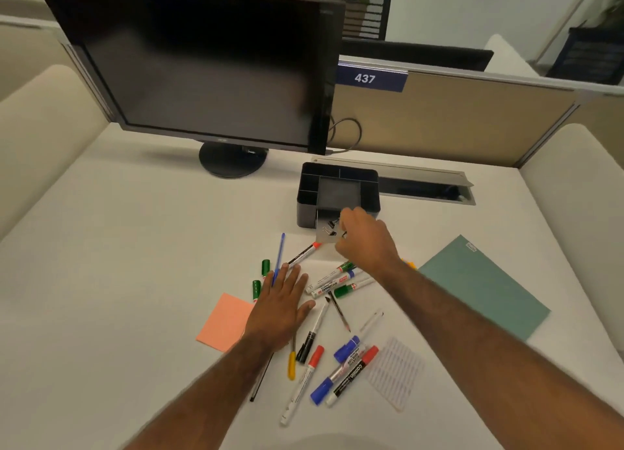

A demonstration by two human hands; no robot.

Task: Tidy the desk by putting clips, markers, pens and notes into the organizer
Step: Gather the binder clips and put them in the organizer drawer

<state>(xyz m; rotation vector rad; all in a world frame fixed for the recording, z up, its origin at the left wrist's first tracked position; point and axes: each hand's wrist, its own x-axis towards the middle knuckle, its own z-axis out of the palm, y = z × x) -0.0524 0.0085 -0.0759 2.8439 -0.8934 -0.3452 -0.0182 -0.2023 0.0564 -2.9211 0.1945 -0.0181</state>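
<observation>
A black desk organizer [337,186] stands in the middle of the white desk, its clear front drawer [324,233] pulled out with binder clips [329,228] inside. My right hand [363,238] hovers at that drawer with curled fingers; whether it holds a clip is hidden. Lying flat with straight fingers, my left hand [282,306] rests on the desk over a blue pen [279,255] and green markers [260,279]. Several markers [337,280] and pens [339,314] lie scattered between my arms. An orange sticky note [224,319] sits left of my left wrist.
A dark monitor [202,64] stands at the back left. A teal folder [483,284] lies at the right, a white lined card [396,372] near my right forearm. A cable slot [425,187] runs behind the organizer, before a partition.
</observation>
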